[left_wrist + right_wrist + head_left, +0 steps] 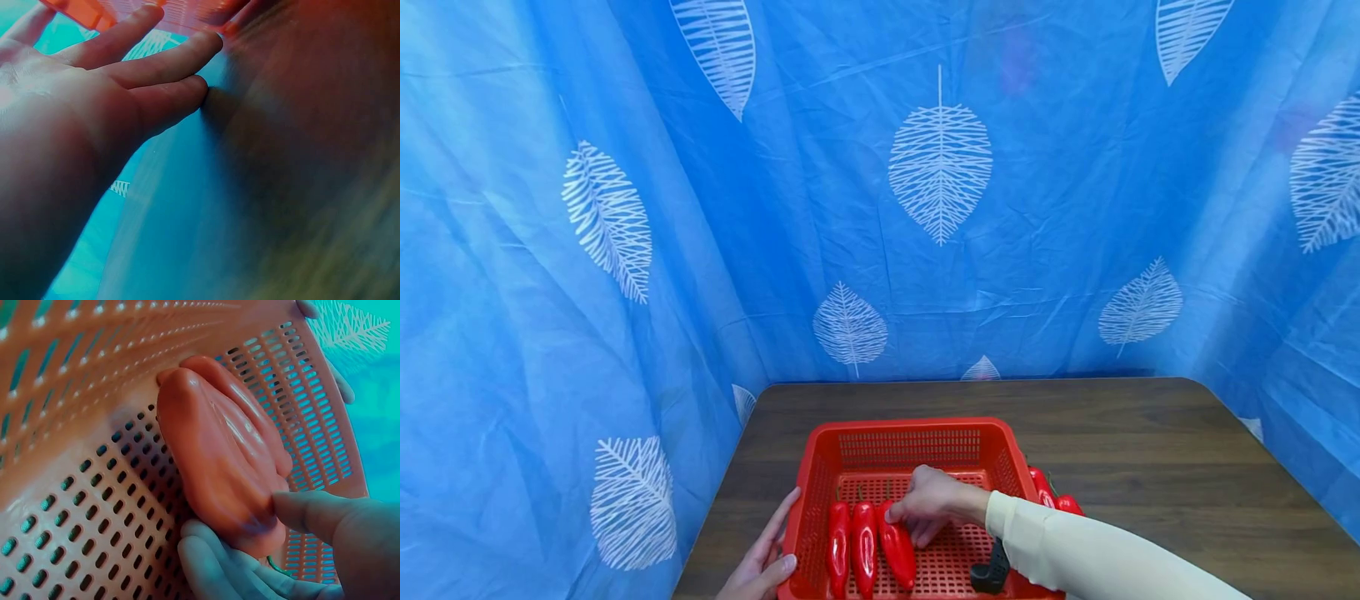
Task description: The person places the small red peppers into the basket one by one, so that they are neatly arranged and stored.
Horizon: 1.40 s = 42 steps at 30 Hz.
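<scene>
The right hand (927,507) has its thumb and fingers pinched on a long, smooth, shiny red pepper (898,552) in the red plastic basket with holes (917,431). I see that hand on the pepper's right side, up at the stem end, and the thin tip points back to the person. The pepper's long line runs mostly front to back, with its tip leaning a bit right. Two more long, shiny red peppers (865,550) lie next to it on the left, so I think the free room is on the right. The right hand is much nearer than the left hand (763,552), which has its fingers apart and straight, by the basket's left wall. I can't tell how hard it presses there. The basket sits on the dark brown wooden bench (1150,467)
</scene>
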Motion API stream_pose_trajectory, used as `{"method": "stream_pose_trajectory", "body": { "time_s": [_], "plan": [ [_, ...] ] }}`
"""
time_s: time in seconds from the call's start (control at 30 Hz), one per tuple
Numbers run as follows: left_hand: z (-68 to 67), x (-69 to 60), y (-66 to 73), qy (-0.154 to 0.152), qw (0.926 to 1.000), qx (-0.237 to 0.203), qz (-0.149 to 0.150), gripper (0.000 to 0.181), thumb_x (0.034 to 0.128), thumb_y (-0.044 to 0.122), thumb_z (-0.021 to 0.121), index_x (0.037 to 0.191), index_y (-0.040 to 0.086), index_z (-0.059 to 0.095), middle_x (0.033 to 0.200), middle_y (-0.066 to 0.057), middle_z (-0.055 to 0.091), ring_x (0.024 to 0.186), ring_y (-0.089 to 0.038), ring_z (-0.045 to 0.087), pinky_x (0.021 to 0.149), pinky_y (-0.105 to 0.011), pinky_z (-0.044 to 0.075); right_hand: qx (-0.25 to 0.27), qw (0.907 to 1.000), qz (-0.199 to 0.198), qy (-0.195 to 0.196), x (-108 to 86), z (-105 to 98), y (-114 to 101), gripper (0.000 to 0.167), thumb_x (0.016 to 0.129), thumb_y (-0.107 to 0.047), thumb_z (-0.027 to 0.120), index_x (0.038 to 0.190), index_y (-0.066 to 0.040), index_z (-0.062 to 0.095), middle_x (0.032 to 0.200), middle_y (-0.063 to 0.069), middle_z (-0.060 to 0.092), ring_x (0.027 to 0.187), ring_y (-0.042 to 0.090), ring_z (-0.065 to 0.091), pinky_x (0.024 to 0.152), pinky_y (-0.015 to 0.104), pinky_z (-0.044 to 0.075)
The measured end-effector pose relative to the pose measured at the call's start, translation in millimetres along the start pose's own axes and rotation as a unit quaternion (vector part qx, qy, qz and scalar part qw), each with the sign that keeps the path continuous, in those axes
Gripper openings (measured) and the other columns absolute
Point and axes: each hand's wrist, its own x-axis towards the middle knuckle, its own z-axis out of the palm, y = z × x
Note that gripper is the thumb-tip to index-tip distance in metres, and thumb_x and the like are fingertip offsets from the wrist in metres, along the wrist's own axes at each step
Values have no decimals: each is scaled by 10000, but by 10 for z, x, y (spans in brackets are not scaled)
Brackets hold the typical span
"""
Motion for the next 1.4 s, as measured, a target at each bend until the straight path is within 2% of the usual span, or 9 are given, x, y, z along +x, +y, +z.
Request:
{"method": "stream_pose_trajectory", "body": {
  "time_s": [0.13,0.3,0.4,0.63,0.73,0.97,1.1,1.23,1.4],
  "plan": [
    [15,5,2,113,9999,-44,-123,748,1185,141,368,1748,431,-30,1735,51,370,1534,-273,515,1207,-614,457,-180,9998,-23,4,-5,10,5,277,915,-178,867,741,11,762,695,189,767,503,117,698,528,308,651],
    [28,11,20,337,9985,-274,-325,751,1192,190,384,1753,402,-67,1773,3,333,1534,-298,522,1197,-634,460,-227,9990,-72,-368,10,-35,9,309,941,-227,852,770,23,793,722,220,776,501,111,703,509,291,637],
    [27,15,22,370,9987,-160,-297,762,1192,188,374,1752,363,-113,1790,-31,295,1537,-296,516,1197,-629,466,-257,9984,-106,-496,16,-75,4,323,949,-252,853,793,26,801,737,223,781,509,117,710,511,292,637],
    [34,-2,17,599,9969,-216,-464,748,1184,211,422,1750,444,-7,1758,11,350,1522,-305,540,1184,-644,467,-444,9965,-239,-660,-53,-239,-66,293,990,-269,821,904,11,837,846,207,815,676,232,805,618,348,684],
    [36,-3,23,631,9967,-157,-489,743,1182,217,425,1749,449,5,1766,6,341,1520,-298,543,1180,-644,470,-255,9952,-351,-876,-114,-360,-105,265,1005,-249,799,992,11,844,931,223,824,776,293,830,692,391,701],
    [27,-1,52,509,9980,6,-378,763,1192,199,379,1750,367,-113,1823,-67,225,1533,-269,515,1181,-634,479,346,9900,-806,-1106,-281,-698,-119,239,1024,-188,767,1134,19,815,1104,252,813,1018,383,821,860,484,701],
    [33,-9,51,563,9974,-99,-429,744,1195,202,382,1755,408,-61,1808,-31,264,1525,-266,527,1179,-640,480,715,9852,-938,-1243,-435,-939,-77,295,1039,-207,753,1206,35,778,1190,271,792,1138,428,787,951,504,677],
    [42,-13,40,485,9978,-199,-407,741,1194,192,383,1752,420,-47,1788,0,304,1528,-278,526,1189,-641,465,1075,9806,-936,-1348,-641,-1215,-11,386,1078,-243,711,1307,67,730,1263,269,775,1215,438,756,1014,501,652],
    [41,-8,21,409,9981,-278,-365,729,1191,186,388,1748,446,-4,1767,13,341,1529,-293,528,1193,-644,455,1533,9721,-989,-1473,-870,-1541,111,424,1125,-210,631,1410,103,653,1361,253,741,1272,382,739,1047,463,636]
  ]
}}
